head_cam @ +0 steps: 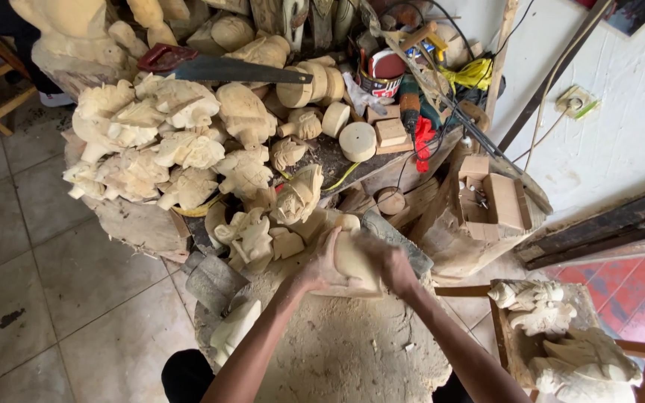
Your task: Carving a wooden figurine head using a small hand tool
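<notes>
Pale smooth wood block, both grips closed on it, L hand, R hand, rough sawdusty stump below

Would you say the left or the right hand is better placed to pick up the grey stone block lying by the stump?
Probably the left hand: the grey stone block lies on its side, while the right hand grips the pale wood piece farther away.

Pale cream wood block (red-handled saw)
</notes>
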